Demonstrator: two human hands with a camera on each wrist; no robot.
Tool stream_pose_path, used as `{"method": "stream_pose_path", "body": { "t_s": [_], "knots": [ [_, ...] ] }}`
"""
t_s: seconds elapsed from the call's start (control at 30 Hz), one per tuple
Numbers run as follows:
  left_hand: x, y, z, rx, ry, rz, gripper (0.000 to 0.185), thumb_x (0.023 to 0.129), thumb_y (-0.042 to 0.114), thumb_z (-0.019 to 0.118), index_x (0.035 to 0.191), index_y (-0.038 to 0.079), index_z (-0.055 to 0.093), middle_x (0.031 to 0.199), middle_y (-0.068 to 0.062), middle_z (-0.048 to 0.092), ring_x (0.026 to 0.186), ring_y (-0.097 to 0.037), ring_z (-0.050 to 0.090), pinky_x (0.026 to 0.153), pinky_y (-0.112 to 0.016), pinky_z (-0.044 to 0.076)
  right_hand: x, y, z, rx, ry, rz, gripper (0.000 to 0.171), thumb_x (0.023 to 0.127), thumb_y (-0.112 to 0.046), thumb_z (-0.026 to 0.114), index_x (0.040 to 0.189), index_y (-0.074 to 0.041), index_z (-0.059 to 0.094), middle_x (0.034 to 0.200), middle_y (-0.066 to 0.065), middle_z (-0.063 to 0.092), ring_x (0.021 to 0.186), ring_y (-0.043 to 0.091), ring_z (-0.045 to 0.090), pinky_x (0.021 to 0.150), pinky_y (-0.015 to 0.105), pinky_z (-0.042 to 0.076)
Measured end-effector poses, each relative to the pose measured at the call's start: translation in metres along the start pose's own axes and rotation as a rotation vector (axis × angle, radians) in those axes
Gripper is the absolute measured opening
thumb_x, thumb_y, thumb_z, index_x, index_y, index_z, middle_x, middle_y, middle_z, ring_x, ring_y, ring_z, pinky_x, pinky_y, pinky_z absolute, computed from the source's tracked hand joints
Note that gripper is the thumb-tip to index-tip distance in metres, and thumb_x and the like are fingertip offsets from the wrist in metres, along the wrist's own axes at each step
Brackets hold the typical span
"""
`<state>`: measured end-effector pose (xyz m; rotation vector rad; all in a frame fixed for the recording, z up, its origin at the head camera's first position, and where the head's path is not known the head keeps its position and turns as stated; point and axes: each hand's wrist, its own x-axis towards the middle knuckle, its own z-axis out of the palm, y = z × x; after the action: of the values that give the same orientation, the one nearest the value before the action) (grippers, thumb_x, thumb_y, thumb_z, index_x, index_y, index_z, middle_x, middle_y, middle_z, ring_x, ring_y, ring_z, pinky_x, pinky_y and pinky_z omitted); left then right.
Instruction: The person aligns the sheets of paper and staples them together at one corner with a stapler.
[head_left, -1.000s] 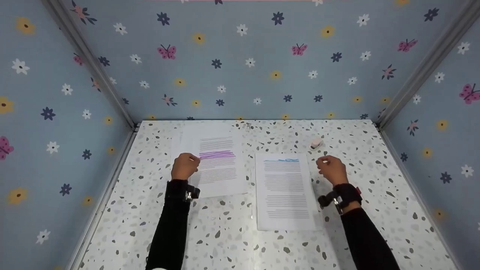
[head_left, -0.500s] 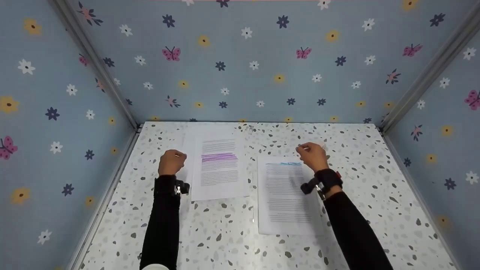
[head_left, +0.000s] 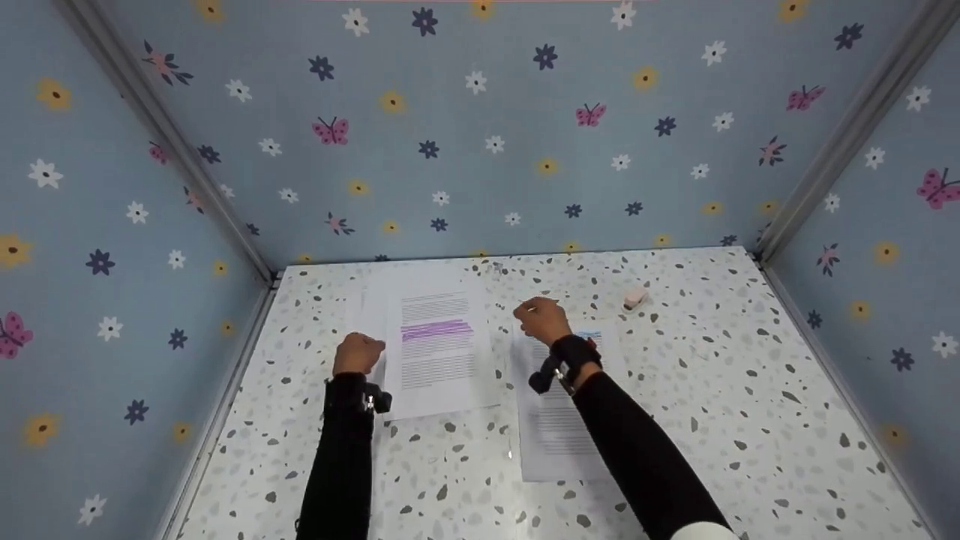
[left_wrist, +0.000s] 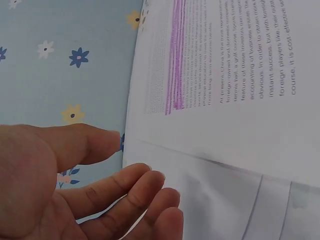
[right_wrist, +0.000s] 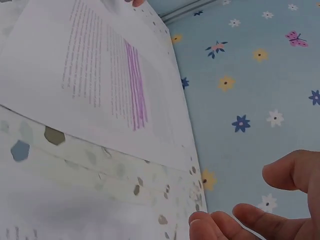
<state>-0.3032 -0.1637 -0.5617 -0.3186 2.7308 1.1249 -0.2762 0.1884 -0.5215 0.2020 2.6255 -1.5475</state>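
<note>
A speckled terrazzo-pattern tabletop (head_left: pixel 675 420) sits boxed in by 3 blue walls (head_left: pixel 480 150) printed with flowers and butterflies. On it lie 2 printed sheets, side by side with a narrow gap between them and their text facing the person, which suits reading or marking from this seat.

The left sheet (head_left: pixel 439 346) has a band of purple highlighting across a few of its lines. The left hand (head_left: pixel 358 354) hovers just beside that sheet's left edge. In the left wrist view its fingers (left_wrist: pixel 125 192) are loosely curled with the thumb apart, and nothing lies in them; the paper's edge is close to the fingertips, though I cannot tell if they touch it.

The right sheet (head_left: pixel 559 420) carries a blue mark near its top and is partly covered by the right forearm. The right hand (head_left: pixel 541 320) is above that sheet's top left corner, near the gap between the 2 pages. From the head view a thin pale sliver shows at the knuckles, too small to identify. The right wrist view shows its fingers (right_wrist: pixel 235 217) relaxed and half bent, with nothing visible between them.

A small pale eraser (head_left: pixel 634 298) lies well apart from both hands, toward the back right of the table.
</note>
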Motion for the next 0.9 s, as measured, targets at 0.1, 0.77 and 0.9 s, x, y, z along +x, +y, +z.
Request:
{"method": "stream_pose_path", "body": {
  "t_s": [0.1, 0.77, 0.9],
  "knots": [
    [0.000, -0.005, 0.007, 0.014, -0.010, -0.022, 0.029, 0.095, 0.019, 0.058, 0.102, -0.007, 0.070, 0.093, -0.018, 0.070, 0.062, -0.020, 0.059, 0.061, -0.035, 0.048, 0.003, 0.002, 0.017, -0.038, -0.036, 0.015, 0.034, 0.100, -0.022, 0.058, 0.122, 0.002, 0.068, 0.106, 0.022, 0.072, 0.093, 0.034, 0.071, 0.083, 0.043, 0.055],
    [0.008, -0.009, 0.012, -0.036, -0.054, -0.069, 0.021, 0.092, 0.016, 0.056, 0.078, 0.001, 0.057, 0.079, -0.011, 0.061, 0.060, -0.020, 0.058, 0.052, -0.029, 0.047, 0.018, 0.013, 0.056, -0.157, -0.030, 0.133, 0.029, 0.096, -0.020, 0.056, 0.093, 0.002, 0.075, 0.074, 0.006, 0.068, 0.073, 0.023, 0.061, 0.073, 0.035, 0.049],
    [0.012, -0.010, 0.014, -0.070, -0.072, -0.093, 0.020, 0.092, 0.016, 0.057, 0.079, 0.001, 0.058, 0.072, -0.005, 0.054, 0.060, -0.018, 0.055, 0.053, -0.028, 0.049, 0.016, 0.009, 0.063, -0.134, -0.012, 0.156, 0.028, 0.095, -0.019, 0.057, 0.077, -0.002, 0.072, 0.067, 0.003, 0.065, 0.068, 0.021, 0.059, 0.065, 0.032, 0.046]
  ]
}}
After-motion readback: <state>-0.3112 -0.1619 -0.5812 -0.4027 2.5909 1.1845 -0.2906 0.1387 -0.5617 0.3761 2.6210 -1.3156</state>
